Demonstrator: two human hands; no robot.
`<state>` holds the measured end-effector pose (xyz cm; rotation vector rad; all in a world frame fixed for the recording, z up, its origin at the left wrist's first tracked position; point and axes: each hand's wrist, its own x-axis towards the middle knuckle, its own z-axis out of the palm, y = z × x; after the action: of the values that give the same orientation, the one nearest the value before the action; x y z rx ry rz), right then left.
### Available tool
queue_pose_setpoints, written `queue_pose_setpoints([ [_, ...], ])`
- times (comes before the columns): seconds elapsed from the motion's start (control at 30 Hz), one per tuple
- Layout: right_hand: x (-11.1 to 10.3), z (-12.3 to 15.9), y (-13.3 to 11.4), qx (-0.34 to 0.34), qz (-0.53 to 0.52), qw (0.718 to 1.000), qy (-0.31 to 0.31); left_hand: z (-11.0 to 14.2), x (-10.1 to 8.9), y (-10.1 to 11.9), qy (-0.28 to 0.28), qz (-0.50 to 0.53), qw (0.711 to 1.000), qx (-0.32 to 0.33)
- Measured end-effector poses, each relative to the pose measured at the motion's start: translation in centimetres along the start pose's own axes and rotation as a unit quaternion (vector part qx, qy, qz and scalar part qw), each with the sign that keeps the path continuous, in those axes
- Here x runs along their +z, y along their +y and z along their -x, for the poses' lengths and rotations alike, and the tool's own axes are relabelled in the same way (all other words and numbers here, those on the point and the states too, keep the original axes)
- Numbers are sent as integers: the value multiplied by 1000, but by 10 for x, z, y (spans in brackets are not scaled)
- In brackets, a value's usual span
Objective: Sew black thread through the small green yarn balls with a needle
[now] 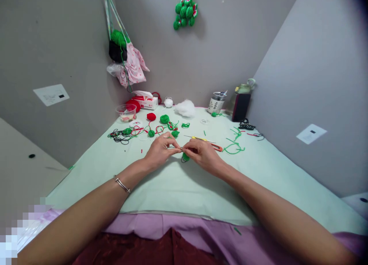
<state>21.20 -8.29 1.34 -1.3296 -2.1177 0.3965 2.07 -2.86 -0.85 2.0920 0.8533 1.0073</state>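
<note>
My left hand (161,150) and my right hand (204,154) meet over the middle of the table, thumbs and fingertips pinched together. Between the fingertips is a tiny thing with a dark, shiny glint, too small to name. Just below my right fingers sits a small green yarn ball (186,156) with a thin black cord (184,160) looped beside it. A yellow-handled crochet hook (198,138) lies behind my right hand, near orange snips (216,147) partly covered by that hand. Another green yarn ball (175,134) rests behind my left fingers.
Tangled black cord (119,136), a red yarn ball (151,116) and a green yarn ball (165,119) lie to the left. Behind are white stuffing (185,108), a tissue box (147,102), a plastic tub (127,112), a pen can (216,103) and a phone (240,107). Green yarn scraps (234,147) lie right.
</note>
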Motion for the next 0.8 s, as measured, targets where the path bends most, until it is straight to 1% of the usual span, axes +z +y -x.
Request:
queue_pose_setpoints([
  [0.13,0,0,-3,0,1,1000,-1,-1,2,0,7,26,999,-30],
  [0.23,0,0,-2,2,1,1000,-5,-2,1,0,-4,35,998,-52],
  [0.3,1,0,0,-3,3,1000,-7,-3,0,2,-17,64,995,-68],
  [0.4,1,0,3,-19,10,1000,-10,-2,-2,9,-51,141,984,-94],
  [0.47,1,-1,4,-28,15,999,-10,-2,-4,12,-61,161,980,-103],
  [0.57,-1,-1,2,-31,22,999,-7,-3,-7,13,-40,146,983,-103],
  [0.63,-4,-1,0,-27,27,999,-8,-5,-11,10,-22,157,981,-107],
  [0.8,-8,-2,-5,-28,26,999,-9,-7,-15,1,-6,251,958,-140],
])
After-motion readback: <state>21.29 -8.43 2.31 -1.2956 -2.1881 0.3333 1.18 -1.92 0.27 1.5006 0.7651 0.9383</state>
